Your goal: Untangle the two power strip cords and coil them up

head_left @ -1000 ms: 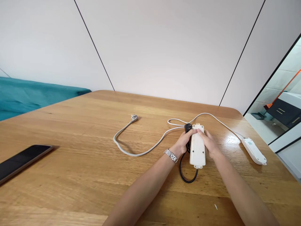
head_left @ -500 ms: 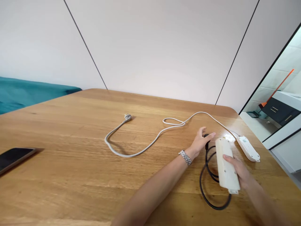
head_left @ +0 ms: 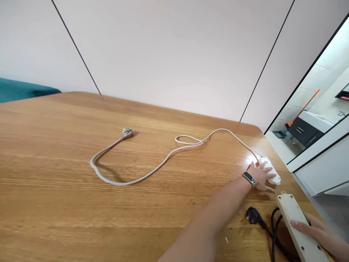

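Observation:
My left hand (head_left: pixel 261 177), with a watch on its wrist, is spread open over the near side of a white power strip (head_left: pixel 275 178) at the table's right end. Whether the fingers touch that strip, I cannot tell. From it a white cord (head_left: pixel 166 160) winds leftward to a pale plug (head_left: pixel 127 133). At the lower right, my right hand (head_left: pixel 313 230) is closed around a second, cream-coloured power strip (head_left: pixel 300 227), its screwed side facing up. A black cord (head_left: pixel 275 233) loops beside this one, and its black plug (head_left: pixel 253 215) lies on the wood.
The wooden table (head_left: pixel 68 203) meets a white panelled wall (head_left: pixel 163 54) at the back. Teal fabric (head_left: pixel 24 90) shows at far left. Past the table's right edge are a doorway, a dark cabinet (head_left: pixel 301 129) and an orange-handled broom (head_left: pixel 305 105).
My left hand has left the black plug, now on the table, and reached right to the white strip. My right hand has moved the cream strip right and nearer. The view has swung right; the phone is out of sight.

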`<action>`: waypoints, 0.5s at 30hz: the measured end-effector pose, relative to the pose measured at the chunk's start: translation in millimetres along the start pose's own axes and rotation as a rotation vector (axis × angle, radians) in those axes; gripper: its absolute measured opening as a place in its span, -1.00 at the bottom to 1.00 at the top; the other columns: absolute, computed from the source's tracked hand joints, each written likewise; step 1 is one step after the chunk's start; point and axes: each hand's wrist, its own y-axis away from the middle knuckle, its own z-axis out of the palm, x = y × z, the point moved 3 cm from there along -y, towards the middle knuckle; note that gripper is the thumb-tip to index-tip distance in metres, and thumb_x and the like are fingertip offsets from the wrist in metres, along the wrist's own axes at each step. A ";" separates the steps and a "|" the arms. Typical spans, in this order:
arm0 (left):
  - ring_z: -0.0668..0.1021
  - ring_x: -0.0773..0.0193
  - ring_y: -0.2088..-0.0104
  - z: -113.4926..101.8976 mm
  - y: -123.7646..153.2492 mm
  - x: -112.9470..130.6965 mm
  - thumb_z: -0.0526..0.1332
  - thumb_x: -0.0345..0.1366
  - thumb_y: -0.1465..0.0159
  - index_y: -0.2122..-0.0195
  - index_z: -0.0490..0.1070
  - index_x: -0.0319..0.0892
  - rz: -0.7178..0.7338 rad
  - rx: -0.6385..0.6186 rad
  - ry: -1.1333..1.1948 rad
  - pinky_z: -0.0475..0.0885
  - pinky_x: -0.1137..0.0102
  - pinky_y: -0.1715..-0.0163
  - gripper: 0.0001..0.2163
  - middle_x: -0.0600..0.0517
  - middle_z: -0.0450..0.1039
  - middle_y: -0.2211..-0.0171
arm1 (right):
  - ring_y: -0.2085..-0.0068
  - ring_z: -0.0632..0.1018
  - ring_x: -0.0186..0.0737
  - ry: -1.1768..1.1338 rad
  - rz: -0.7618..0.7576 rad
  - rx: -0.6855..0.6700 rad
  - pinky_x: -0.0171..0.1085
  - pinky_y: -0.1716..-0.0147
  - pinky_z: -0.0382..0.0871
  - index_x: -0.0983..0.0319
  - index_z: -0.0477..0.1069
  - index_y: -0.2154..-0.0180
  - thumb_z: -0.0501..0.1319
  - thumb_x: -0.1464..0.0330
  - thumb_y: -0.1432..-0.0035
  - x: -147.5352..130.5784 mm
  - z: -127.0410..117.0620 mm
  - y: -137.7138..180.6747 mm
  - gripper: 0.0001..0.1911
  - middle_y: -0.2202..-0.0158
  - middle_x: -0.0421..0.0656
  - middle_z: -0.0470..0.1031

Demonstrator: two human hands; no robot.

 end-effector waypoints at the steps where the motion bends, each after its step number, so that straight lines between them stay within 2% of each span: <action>1: 0.05 -0.23 -0.31 -1.7 9.7 -6.2 0.12 0.12 -0.16 -0.29 0.12 -0.02 -0.025 0.025 -0.022 0.05 -0.29 -0.12 -0.31 -0.06 0.00 -0.35 | 0.25 0.60 0.06 -0.027 0.029 0.009 -0.19 0.35 0.52 0.20 0.51 0.21 0.33 -0.09 0.26 6.0 -3.6 -3.2 -0.37 0.28 -0.05 0.62; 5: 0.14 -0.26 -0.25 -21.0 64.7 -39.7 0.06 0.22 -0.16 -0.25 0.17 -0.06 -0.120 0.106 -0.124 0.01 -0.24 -0.14 -0.29 -0.08 0.05 -0.33 | 0.51 0.56 -0.04 -0.214 0.092 0.090 -0.22 0.59 0.44 0.18 0.44 0.16 0.36 0.00 0.18 27.3 -16.4 -29.4 -0.43 0.54 -0.13 0.52; 8: 0.22 -0.23 -0.19 -38.8 111.1 -64.5 0.03 0.26 -0.15 -0.18 0.25 -0.10 -0.238 0.145 -0.192 0.06 -0.15 -0.15 -0.30 -0.10 0.14 -0.29 | 0.57 0.53 -0.10 -0.371 0.065 0.144 -0.25 0.65 0.42 0.16 0.38 0.12 0.42 0.11 0.19 24.1 -19.9 -62.6 -0.43 0.55 -0.17 0.51; 12: 0.33 -0.14 -0.12 -54.7 170.7 -84.7 0.07 0.18 -0.20 -0.19 0.22 -0.12 -0.434 0.218 -0.269 0.20 -0.03 -0.09 -0.36 -0.15 0.23 -0.22 | 0.54 0.55 -0.17 -0.565 -0.031 0.209 -0.27 0.58 0.49 0.15 0.36 0.20 0.41 0.26 0.17 -9.9 -9.2 -115.9 -0.56 0.47 -0.18 0.54; 15: 0.37 -0.06 -0.07 -59.6 207.7 -90.8 0.14 -0.08 -0.26 -0.17 0.23 -0.06 -0.576 0.233 -0.308 0.30 0.08 0.00 -0.54 -0.11 0.25 -0.19 | 0.48 0.58 -0.18 -0.633 -0.103 0.254 -0.29 0.50 0.54 0.14 0.37 0.26 0.35 0.33 0.10 -45.0 10.6 -154.0 -0.70 0.41 -0.18 0.55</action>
